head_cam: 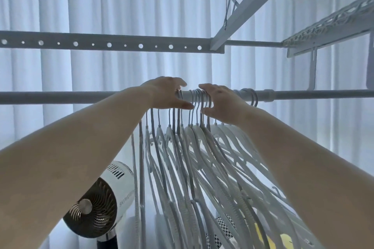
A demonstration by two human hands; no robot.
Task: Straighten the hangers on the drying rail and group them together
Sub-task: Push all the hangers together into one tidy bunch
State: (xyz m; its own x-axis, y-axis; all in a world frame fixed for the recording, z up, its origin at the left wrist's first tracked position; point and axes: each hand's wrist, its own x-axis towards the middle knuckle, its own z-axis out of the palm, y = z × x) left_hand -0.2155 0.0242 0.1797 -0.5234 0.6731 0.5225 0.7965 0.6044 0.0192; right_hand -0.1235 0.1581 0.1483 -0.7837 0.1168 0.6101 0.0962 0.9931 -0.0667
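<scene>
Head view: the drying rail point(81, 97) runs level across the middle, with white curtains point(121, 12) behind it. The left hand point(168, 93) has its fingers point(179, 83) hooked over the top of the rail and its thumb under, clasping the hooks beneath its palm. The right hand point(220, 101), just toward 3 o'clock, wraps the rail the same way. The hangers point(197, 99) are bunched between and under the two hands. A few stray hooks point(252, 97) sit past the right hand toward 3 o'clock, near the rail's joint. A fan point(95, 208) stands at 7 o'clock.

Grouping looks mostly done, though the stray hooks are not yet in. Straightening seems left: the bodies below splay and cross.
</scene>
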